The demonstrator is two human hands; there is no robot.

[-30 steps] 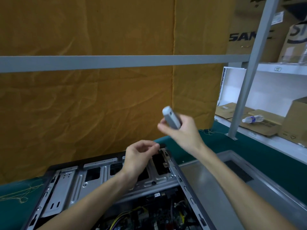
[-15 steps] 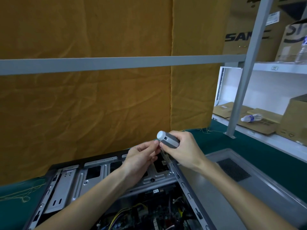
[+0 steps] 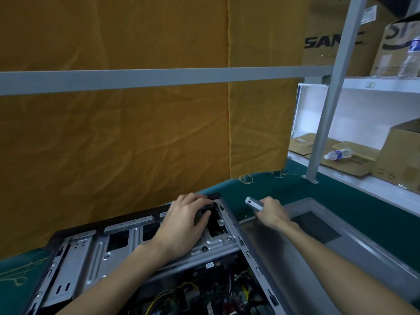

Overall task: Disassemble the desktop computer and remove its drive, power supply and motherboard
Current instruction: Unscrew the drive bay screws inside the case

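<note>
We judge the drive-removal step is in hand: our left hand [image 3: 184, 220] curls its fingers around something dark in the drive cage [image 3: 127, 244] of the open computer case [image 3: 254, 264] on the tabletop [image 3: 284, 189], while our right hand [image 3: 271, 212] grips the screwdriver [image 3: 254, 203], next needed on the drive's screws.

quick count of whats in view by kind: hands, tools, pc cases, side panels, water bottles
hands: 2, left hand and right hand
tools: 1, grey screwdriver
pc cases: 1, computer case
side panels: 1, side panel
water bottles: 2, lying bottle and upright bottle
total: 7
</note>
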